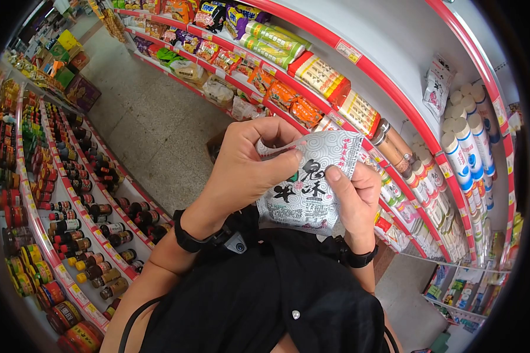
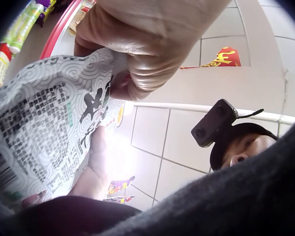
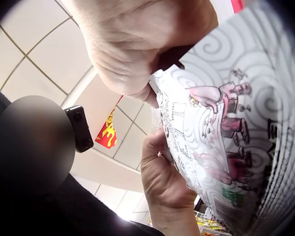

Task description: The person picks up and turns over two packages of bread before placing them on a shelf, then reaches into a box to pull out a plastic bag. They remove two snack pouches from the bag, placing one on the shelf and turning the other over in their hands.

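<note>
A silver-white snack packet (image 1: 303,209) with grey swirls and large black characters is held up in front of the dark shirt. My left hand (image 1: 247,162) pinches its upper left edge, thumb on the front and fingers curled behind. On the packet's right side, my right hand (image 1: 359,197) grips it with the thumb flat against the printed front. In the left wrist view, dense small print and a barcode cover the packet's back (image 2: 44,123). Pink cartoon figures show on the packet (image 3: 221,132) in the right wrist view, with its near edge under the right hand (image 3: 142,44).
Red-edged shelves (image 1: 347,53) of bagged snacks and tubes run along the far side and right. A similar white packet (image 1: 439,85) leans on the upper right shelf. Jars and bottles (image 1: 94,267) fill the left shelves. Between them lies a grey floor aisle (image 1: 159,94).
</note>
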`<state>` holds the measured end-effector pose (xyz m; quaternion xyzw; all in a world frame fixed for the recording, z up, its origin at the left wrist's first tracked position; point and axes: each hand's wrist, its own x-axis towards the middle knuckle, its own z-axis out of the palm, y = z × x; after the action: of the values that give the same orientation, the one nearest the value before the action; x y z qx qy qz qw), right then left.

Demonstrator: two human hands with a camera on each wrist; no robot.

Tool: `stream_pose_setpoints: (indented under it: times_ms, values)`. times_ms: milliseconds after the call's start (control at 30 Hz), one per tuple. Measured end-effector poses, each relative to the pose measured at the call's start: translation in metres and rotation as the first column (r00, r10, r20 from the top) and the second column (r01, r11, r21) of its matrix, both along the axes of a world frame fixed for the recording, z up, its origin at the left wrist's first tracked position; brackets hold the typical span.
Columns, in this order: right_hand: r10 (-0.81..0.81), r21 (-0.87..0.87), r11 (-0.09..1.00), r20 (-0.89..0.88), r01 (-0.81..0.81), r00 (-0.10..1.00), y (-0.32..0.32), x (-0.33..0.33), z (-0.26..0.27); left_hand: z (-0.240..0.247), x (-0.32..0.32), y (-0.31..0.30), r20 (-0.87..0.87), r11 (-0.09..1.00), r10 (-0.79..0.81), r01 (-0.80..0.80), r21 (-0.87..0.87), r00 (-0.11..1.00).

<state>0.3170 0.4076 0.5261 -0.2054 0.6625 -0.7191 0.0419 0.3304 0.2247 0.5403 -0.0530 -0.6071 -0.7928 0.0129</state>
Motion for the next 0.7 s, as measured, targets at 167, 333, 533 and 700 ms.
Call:
stream_pose_setpoints:
  times_ms: [167, 333, 533, 700]
  values:
    - [0.006, 0.036, 0.999, -0.004, -0.006, 1.0, 0.0041, -0.0005, -0.0026, -0.0108, -0.0021, -0.0012, -0.02, 1.0, 0.014, -0.014, -0.026, 1.0]
    - [0.006, -0.001, 1.0, 0.006, -0.006, 1.0, 0.0036, 0.0002, -0.0021, -0.0087, -0.0006, 0.0009, 0.021, 0.997, 0.042, -0.043, 0.058, 0.999]
    - [0.0, 0.0, 1.0, 0.036, 0.0, 0.999, 0.0019, 0.0018, -0.0033, -0.0071, 0.0007, -0.0015, 0.021, 1.0, 0.007, -0.006, -0.029, 1.0]
    - [-0.005, 0.002, 1.0, 0.016, 0.005, 1.0, 0.002, 0.0001, -0.0061, -0.0093, 0.001, -0.0042, 0.066, 0.999, 0.027, -0.03, 0.034, 0.997]
